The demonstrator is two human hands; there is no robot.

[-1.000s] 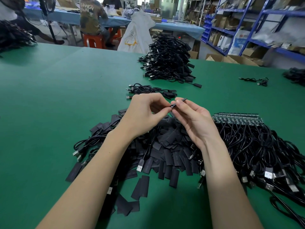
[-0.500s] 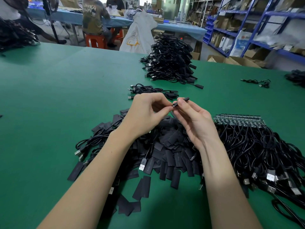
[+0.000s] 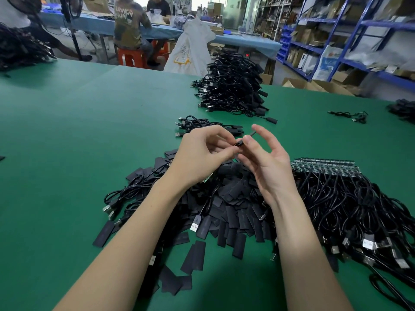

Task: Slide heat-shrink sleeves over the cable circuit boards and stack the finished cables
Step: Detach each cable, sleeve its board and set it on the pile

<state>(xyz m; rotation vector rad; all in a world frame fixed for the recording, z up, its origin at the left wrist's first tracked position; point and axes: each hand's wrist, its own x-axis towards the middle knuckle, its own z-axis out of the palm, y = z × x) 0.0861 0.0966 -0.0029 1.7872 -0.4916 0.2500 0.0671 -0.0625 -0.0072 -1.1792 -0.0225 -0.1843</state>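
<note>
sleeve (image 3: pixel 239 143) is between both hands above the pile of loose sleeves (image 3: pixel 235 212); left hand (image 3: pixel 202 153) pinches it, right hand (image 3: pixel 267 160) holds its far end, other fingers spread. probably light, soft, easily flattened: hold at the edges.

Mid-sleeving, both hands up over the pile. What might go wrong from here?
1. The heat-shrink sleeve is only pinched at the fingertips of the left hand and right hand; it could slip into the loose sleeve pile.
2. The unsleeved cables lie tangled; pulling one may drag others.
</note>
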